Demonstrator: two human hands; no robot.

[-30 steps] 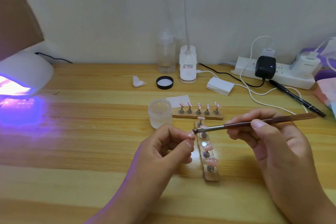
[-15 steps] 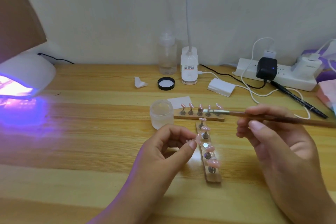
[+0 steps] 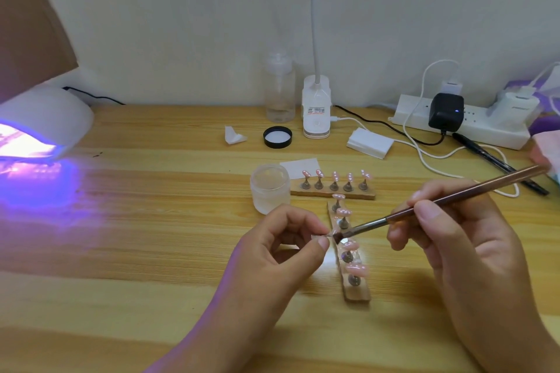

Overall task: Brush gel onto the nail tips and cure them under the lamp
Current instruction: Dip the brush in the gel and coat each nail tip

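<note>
**Hands.** The left hand [image 3: 281, 254] has thumb and forefinger pinched together on a single pink nail tip [image 3: 331, 233]. It holds the tip above the table [image 3: 151, 236], just beside the near holder strip [image 3: 357, 294]. The right hand [image 3: 454, 239] has its fingers closed round the brown brush [image 3: 439, 203], pen-fashion. The bristle end touches the held nail tip.

**Holders.** The near holder strip runs away from the person and carries further pink tips on metal stands. The far holder strip [image 3: 333, 192] lies crosswise behind it with five tips.

**Gel.** A frosted gel jar [image 3: 269, 191] stands uncapped just beside the far strip's left end. A black lid [image 3: 277, 137] lies farther back.

**Lamp.** The white curing lamp [image 3: 48, 121] sits at the table's left edge, glowing violet, well apart from both hands.
</note>
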